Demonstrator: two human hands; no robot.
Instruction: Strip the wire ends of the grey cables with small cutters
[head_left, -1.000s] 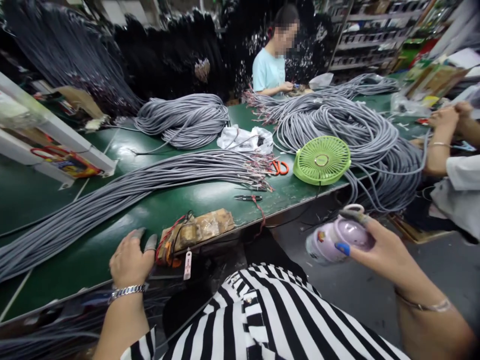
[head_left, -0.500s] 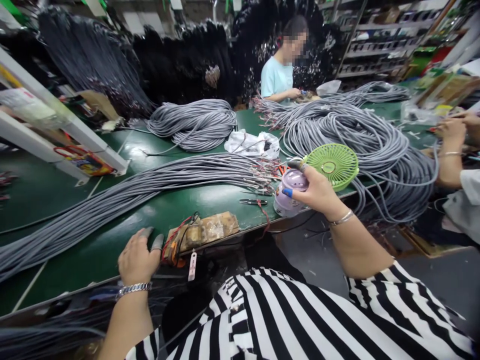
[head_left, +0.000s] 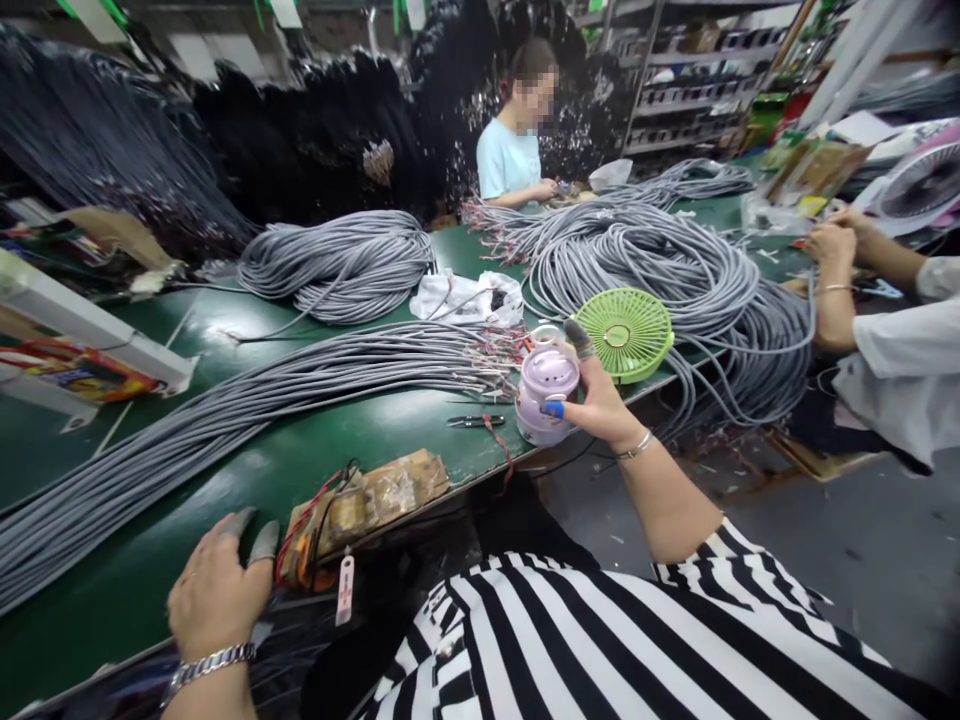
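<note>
My right hand (head_left: 602, 402) is wrapped round a lilac lidded cup (head_left: 550, 378) at the table's front edge. A blue cover is on its thumb and a grey one on a fingertip. Just behind that hand stands a green round fan (head_left: 626, 335). My left hand (head_left: 220, 588) rests with spread fingers on the near edge of the green table (head_left: 337, 425), grey covers on two digits. Beside it lies a wooden board (head_left: 375, 500) with taped parts and wires. Small black thread snips (head_left: 475, 421) lie left of the cup.
A long bundle of grey cables (head_left: 247, 400) crosses the table, its stripped ends near the cup. Coiled cables (head_left: 645, 250) lie behind the fan, more (head_left: 337, 262) at back left. A white plastic bag (head_left: 465, 298) sits between. Co-workers (head_left: 510, 160) are across and at right.
The view has swung to the right, so the table's things appear further left. My right hand still has the cup; its lid shows more fully now. The left hand stays by the board.
</note>
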